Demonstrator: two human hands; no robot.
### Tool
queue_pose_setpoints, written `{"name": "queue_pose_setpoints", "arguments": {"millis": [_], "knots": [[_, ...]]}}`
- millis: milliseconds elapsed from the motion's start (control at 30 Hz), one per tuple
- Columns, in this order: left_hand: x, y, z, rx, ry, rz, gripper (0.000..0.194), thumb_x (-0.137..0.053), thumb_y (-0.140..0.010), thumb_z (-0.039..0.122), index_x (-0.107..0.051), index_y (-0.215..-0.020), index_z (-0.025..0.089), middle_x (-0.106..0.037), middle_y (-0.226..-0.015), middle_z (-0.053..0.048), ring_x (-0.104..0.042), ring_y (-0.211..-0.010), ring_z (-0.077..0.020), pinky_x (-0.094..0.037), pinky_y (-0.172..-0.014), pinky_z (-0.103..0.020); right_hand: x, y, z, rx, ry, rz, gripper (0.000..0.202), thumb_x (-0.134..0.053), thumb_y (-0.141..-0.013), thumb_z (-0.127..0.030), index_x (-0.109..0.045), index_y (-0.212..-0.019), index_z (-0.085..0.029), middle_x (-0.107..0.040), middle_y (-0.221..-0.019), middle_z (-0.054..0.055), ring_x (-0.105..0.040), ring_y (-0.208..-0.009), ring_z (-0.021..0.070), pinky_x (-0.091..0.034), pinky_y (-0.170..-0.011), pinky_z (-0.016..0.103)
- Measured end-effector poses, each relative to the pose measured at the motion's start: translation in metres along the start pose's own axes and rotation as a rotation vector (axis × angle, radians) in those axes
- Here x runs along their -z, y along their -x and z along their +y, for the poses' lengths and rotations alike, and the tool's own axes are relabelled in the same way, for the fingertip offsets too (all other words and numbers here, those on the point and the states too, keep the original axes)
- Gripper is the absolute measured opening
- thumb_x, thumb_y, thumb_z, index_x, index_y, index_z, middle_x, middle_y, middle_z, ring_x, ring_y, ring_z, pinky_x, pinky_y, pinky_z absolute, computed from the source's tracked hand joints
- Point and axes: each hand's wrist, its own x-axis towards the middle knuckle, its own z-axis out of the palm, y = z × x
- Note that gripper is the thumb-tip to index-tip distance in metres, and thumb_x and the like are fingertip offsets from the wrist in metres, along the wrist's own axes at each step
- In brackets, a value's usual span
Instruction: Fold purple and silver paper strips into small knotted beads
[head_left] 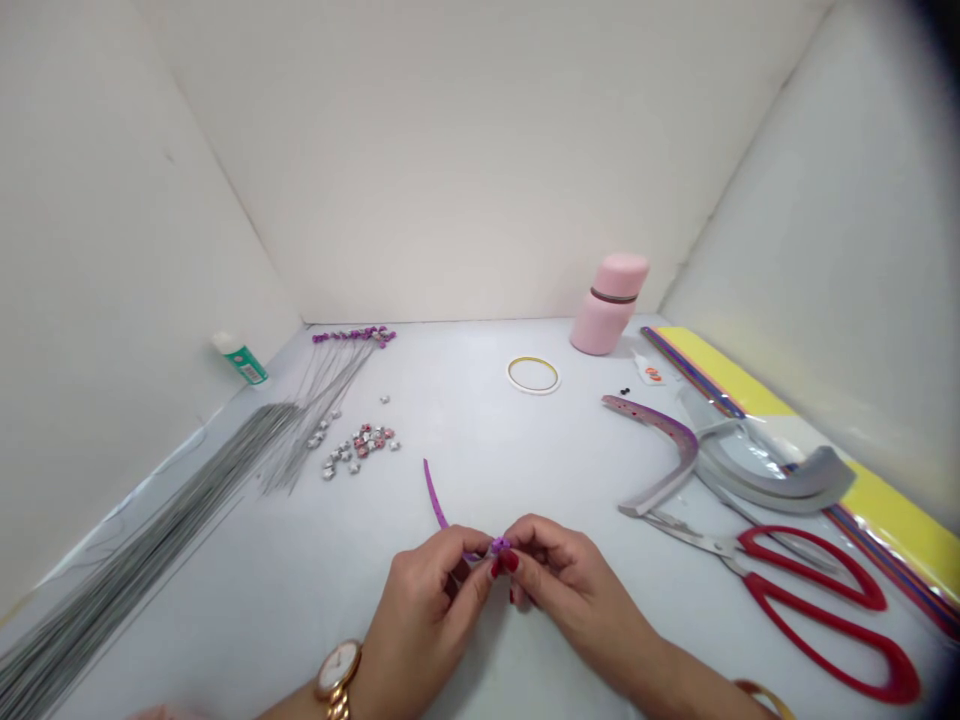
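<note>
Between my two hands, near the front middle of the table, is a purple paper strip (433, 490), folded into a small knot at one end. Its loose tail sticks up and away past my left hand (442, 590). The thumb and fingertips of that hand pinch the folded part from the left. From the right, my right hand (559, 580) pinches the same small fold, and the fingertips of both hands almost meet there. The exact shape of the fold is partly hidden by the fingers.
Left: grey wires (180, 500), purple-tipped stems (352, 337), small silver and pink stars (367, 440), a green-and-white tube (244, 360). Back: a tape roll (534, 390), a pink bottle (606, 315). Right: bent paper strips (675, 440), red-handled scissors (810, 580), coloured sheets (892, 510).
</note>
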Motion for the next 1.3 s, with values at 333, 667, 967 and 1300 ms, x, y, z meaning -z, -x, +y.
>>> {"name": "queue_pose_setpoints", "arguments": {"millis": [333,667,967,1300], "knots": [[0.018,-0.005,0.003,-0.295,-0.211,0.042,0.028,-0.042,-0.085,0.015,-0.051,-0.111,0.019,-0.059,-0.107,-0.008,-0.050,-0.101,-0.0189,-0.033,-0.090,-0.032,0.004,0.002,0.004,0.123,0.305,-0.098,0.015,-0.046,-0.084,-0.024,-0.048,-0.071,-0.017,-0.048,-0.060,-0.002,-0.044,-0.056,0.0105,-0.036,-0.055,0.022],[0.014,-0.014,0.007,0.275,0.247,-0.170,0.022,-0.047,-0.082,0.029,-0.056,-0.068,0.015,-0.052,-0.055,0.003,-0.047,-0.052,-0.0104,-0.037,-0.051,-0.020,0.007,0.001,0.003,0.079,0.311,-0.012,0.020,-0.044,-0.086,-0.031,-0.051,-0.073,-0.016,-0.049,-0.059,-0.002,-0.044,-0.055,0.0108,-0.036,-0.053,0.021],[0.002,-0.006,0.003,0.297,0.421,-0.066,0.023,-0.043,-0.084,0.036,-0.050,-0.076,0.016,-0.047,-0.057,0.004,-0.042,-0.049,-0.0083,-0.035,-0.047,-0.019,0.001,0.001,0.002,-0.076,0.013,-0.039,0.027,-0.047,-0.084,-0.037,-0.052,-0.070,-0.014,-0.051,-0.060,-0.001,-0.047,-0.053,0.0093,-0.037,-0.053,0.021],[0.005,-0.006,0.006,0.178,0.228,-0.043,0.014,-0.050,-0.081,0.025,-0.060,-0.084,0.016,-0.065,-0.076,-0.004,-0.057,-0.069,-0.0155,-0.044,-0.065,-0.025,-0.001,0.003,0.002,-0.059,0.039,-0.062,0.025,-0.046,-0.084,-0.036,-0.052,-0.072,-0.015,-0.047,-0.057,-0.003,-0.046,-0.051,0.0094,-0.036,-0.052,0.021]]}}
